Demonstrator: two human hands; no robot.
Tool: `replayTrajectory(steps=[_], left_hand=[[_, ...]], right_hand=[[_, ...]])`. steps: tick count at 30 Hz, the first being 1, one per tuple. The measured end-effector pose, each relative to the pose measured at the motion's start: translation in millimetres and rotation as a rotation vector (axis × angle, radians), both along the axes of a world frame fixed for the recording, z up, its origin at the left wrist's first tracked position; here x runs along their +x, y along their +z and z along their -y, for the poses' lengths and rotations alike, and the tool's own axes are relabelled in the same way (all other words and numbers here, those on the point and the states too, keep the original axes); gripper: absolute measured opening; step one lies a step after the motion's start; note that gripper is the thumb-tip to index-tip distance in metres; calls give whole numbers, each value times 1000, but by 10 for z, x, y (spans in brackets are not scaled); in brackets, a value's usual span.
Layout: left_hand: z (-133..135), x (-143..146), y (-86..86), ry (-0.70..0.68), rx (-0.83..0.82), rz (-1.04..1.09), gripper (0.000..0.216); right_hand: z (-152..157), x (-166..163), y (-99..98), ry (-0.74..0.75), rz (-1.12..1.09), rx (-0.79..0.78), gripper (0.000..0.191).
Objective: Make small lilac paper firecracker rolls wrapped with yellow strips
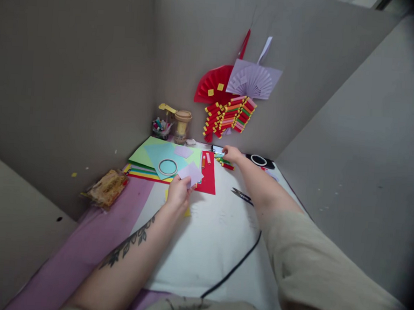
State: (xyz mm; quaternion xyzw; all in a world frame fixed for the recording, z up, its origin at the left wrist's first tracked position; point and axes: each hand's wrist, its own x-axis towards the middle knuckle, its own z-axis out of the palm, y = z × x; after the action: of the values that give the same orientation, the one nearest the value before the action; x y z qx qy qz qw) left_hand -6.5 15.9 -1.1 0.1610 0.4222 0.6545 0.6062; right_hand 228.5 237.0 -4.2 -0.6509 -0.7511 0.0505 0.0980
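Note:
My left hand (178,190) is closed on a small pale lilac paper square (191,172), held just above the white mat (216,235). My right hand (232,153) reaches far forward, fingers curled down on a little cluster of red, green and yellow paper rolls (224,162). Whether it grips one is unclear. A red paper sheet (208,177) lies between the two hands, with two short rolls (206,158) on it.
A stack of coloured paper (150,158) with a tape ring (167,166) lies at the left. Scissors (242,195), a second tape ring (258,160), a jar (182,125), a pen cup (161,128), a snack packet (107,188) and a black cable (235,266) are about. Paper fans and firecracker strings (230,114) hang on the cardboard wall.

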Motion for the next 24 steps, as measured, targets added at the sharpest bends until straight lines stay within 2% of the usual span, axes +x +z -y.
replayTrajectory(steps=[6,8,11,12,14,17,24], left_hand=[[2,9,27,17,-17,22,28],[5,17,28,23,-9,15,31],[-7,16,-3,49,-3,5,34],[-15,12,-17,60,-2,7,34],[-33,-1,-42,80,-6,14,34],[-56,-21,-48,96,-13,21,35],[-91,-25,-44,113,18,-10,39]], right_hand=[[49,245,140,10,40,26,28],[81,144,149,74,43,30,27],[143,-207,118,238,48,27,26],[167,-344,99,319,68,10,29],[209,-592,50,412,113,-24,51],[242,-820,-31,427,174,-58,80],[229,-862,-94,451,203,-79,74]])
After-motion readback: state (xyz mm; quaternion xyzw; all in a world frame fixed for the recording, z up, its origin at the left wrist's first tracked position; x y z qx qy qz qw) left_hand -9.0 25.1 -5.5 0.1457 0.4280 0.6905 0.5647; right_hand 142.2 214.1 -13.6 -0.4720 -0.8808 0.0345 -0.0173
